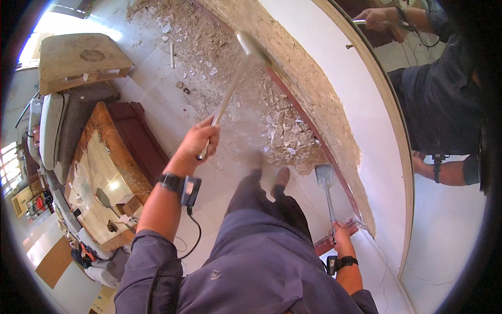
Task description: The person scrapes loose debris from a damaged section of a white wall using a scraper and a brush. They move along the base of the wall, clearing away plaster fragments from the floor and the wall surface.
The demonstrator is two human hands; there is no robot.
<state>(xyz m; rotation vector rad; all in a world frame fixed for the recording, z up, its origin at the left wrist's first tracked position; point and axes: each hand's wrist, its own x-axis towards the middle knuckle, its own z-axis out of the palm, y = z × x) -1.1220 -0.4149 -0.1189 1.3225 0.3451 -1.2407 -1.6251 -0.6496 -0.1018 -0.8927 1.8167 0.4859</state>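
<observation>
One hammer (238,73) with a pale wooden handle is gripped in the left hand (198,140), the fingers being wrapped fully round the lower end of the handle; its head is blurred and is seen up near the stripped base of the wall (314,89). One flat-bladed chisel (325,183) is held by the right hand (341,238), closed round its shaft low down, with the wide blade pointed toward the foot of the wall beside a red skirting strip (308,120). One heap of broken plaster rubble (285,138) is spread on the tiled floor (157,89) along the wall, just beyond the blade. Two wrist-worn devices are seen, one on each forearm. One mirror (418,131) with a curved frame is set to the right.
</observation>
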